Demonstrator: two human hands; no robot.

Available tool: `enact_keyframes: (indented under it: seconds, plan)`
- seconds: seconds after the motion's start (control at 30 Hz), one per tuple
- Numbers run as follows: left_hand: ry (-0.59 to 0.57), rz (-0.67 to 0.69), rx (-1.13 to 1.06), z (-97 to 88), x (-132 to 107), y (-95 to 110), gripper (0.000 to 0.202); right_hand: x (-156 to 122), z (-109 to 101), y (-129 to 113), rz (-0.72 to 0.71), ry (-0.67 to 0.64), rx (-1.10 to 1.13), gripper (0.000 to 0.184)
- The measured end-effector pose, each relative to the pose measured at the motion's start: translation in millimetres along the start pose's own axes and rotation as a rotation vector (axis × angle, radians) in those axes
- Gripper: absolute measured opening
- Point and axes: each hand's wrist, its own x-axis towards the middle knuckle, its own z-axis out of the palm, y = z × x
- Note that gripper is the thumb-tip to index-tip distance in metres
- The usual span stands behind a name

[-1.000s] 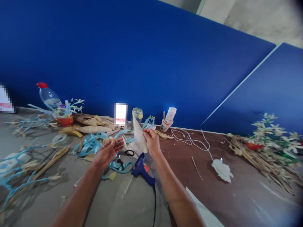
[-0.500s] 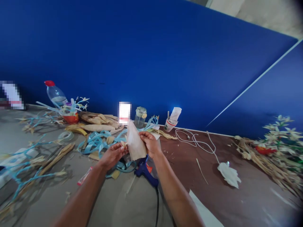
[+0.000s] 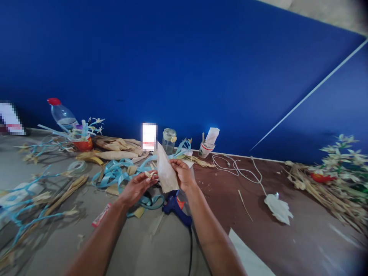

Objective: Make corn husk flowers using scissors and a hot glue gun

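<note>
A pale, cone-shaped corn husk [image 3: 167,174] stands nearly upright in my right hand [image 3: 184,177], pinched along its right side. My left hand [image 3: 139,186] is just left of it, its fingers closed on a small pale husk piece [image 3: 150,175]; the exact shape of that piece is hard to make out. Under the husk's lower edge lies a blue glue gun [image 3: 176,209] with its black cord running toward me. Loops of light-blue ribbon [image 3: 110,170] spread behind and left of my left hand.
Along the blue partition [image 3: 184,69] stand a bottle [image 3: 63,117], a red cup [image 3: 83,144], dried husks [image 3: 117,146], a lidded jar [image 3: 169,140] and a white cup [image 3: 206,149]. Blue-stemmed husk flowers [image 3: 37,220] lie left. White cable [image 3: 244,168] and husk flowers [image 3: 342,153] are right.
The view has shifted slightly, so most things sit a little further left. Both hands keep their holds; the husk has turned slightly and moved a little to the right of the left fingers.
</note>
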Motion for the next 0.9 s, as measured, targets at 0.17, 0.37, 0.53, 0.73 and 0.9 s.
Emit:
enact_keyframes:
  seconds: [0.17, 0.37, 0.53, 0.73, 0.9]
  plan:
    - [-0.068, -0.010, -0.029, -0.9, -2, -1, 0.009, -3, 1, 0, 0.058, -0.035, 0.022, 0.022]
    - [0.008, -0.013, -0.053, -5.3, 0, -1, 0.012, -1, -3, -3, 0.035, 0.008, 0.038, 0.020]
    - [0.018, -0.007, -0.057, -8.5, 1, 1, 0.014, 5, -11, -2, 0.009, 0.051, 0.048, 0.021]
    - [0.009, 0.068, -0.136, -11.3, 0, 6, 0.012, 10, -24, -8, -0.063, 0.056, 0.007, 0.018]
    - [0.053, 0.109, -0.187, -14.1, 1, 12, 0.010, 13, -40, -24, -0.118, 0.109, 0.049, 0.021]
